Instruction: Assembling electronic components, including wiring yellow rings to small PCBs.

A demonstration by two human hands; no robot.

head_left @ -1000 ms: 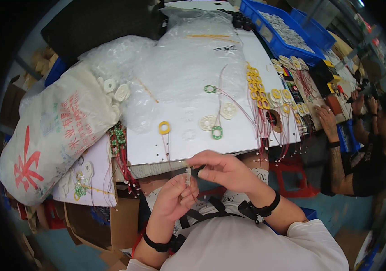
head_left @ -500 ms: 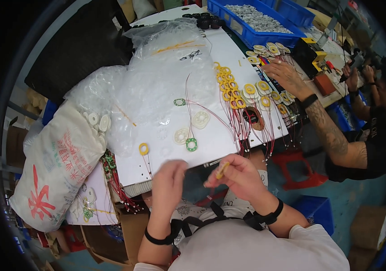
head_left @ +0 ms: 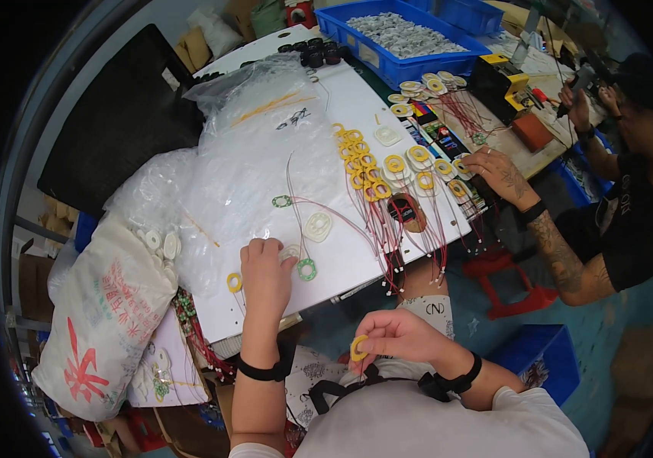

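Note:
Between the thumb and fingers of my right hand point(head_left: 399, 336) is a yellow ring point(head_left: 358, 348), held over my lap. My left hand point(head_left: 265, 275) reaches over the table's near edge, thumb apart from the bent fingers, at a whitish round plastic piece point(head_left: 290, 252) that it partly covers. Just right of that piece lies a green ring-shaped circuit board point(head_left: 306, 269) with thin wires. Another green board point(head_left: 282, 201) and a second whitish plastic piece point(head_left: 318, 227) lie farther back. Left of my left hand rests another yellow ring point(head_left: 235, 282).
Rows of yellow rings point(head_left: 361, 164) with dangling wires lie right of a clear plastic bag point(head_left: 242, 160). A printed sack point(head_left: 105, 320) stands at left. Far back is a blue bin point(head_left: 395, 57) of white parts. A co-worker's hand point(head_left: 498, 172) touches pieces at right.
My left hand has moved forward from the table's edge to the whitish piece. My right hand has lowered toward my lap with the yellow ring. The co-worker's hand has come nearer.

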